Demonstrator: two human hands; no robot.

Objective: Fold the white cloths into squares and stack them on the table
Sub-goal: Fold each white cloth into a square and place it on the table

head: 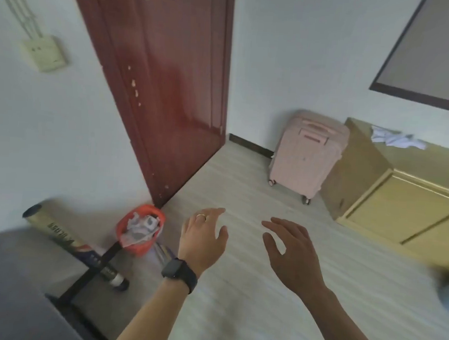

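Showed a crumpled heap of white cloths [395, 139] at the upper right of the frame, unfolded, on top of a low yellow wooden cabinet [430, 168]. Showed a pale pink hard-shell suitcase on wheels [308, 155] upright just left of that cabinet, against the white wall.

Caught both hands at lower centre, well apart from the cloths, held out over a pale striped floor [236, 290]. Showed the left hand [204, 238] back-up, fingers spread and only slightly curved, gripping nothing; bore a thin gold ring [201, 216] on one finger and a black smartwatch [179, 271] at the wrist. Showed the right hand [293, 257] beside it, not touching it, likewise spread loosely and holding nothing.

Took in a dark red wooden door [170, 86] at upper centre. Included a small orange-red bin lined with crumpled white plastic [141, 229] at the door's foot, left of the left hand, with a long printed cardboard tube [57, 233] lying farther left. Ended at lower left in a blurred grey rounded shape [5, 287], too unclear to identify.
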